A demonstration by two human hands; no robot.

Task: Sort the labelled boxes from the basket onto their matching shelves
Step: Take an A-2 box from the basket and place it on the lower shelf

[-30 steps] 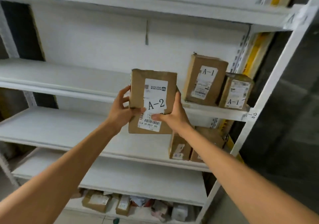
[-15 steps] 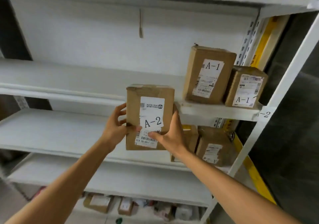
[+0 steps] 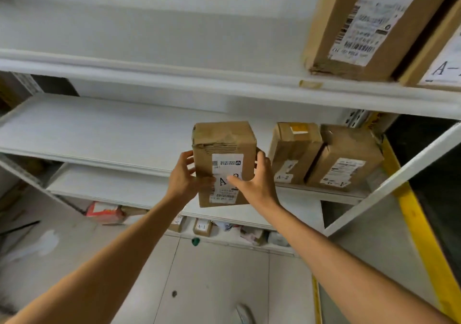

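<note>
In front of the middle shelf [image 3: 99,134], A-2 box [image 3: 225,144] was held upright, left hand [image 3: 183,177] and right hand [image 3: 255,182] grip curled round its sides; shelved boxes [image 3: 295,149] at 3 o'clock. Seemed light, stiff; sides best.

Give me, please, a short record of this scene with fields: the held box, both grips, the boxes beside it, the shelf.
Held box: upright, label toward the camera, in front of the shelf, not yet set down
Label: begins with A, partly covered by thumbs
Left grip: holds the box's left side
Right grip: holds the box's right side
Neighbour boxes: two, each marked A-2, standing at the shelf's right end
Shelf: white board
</note>
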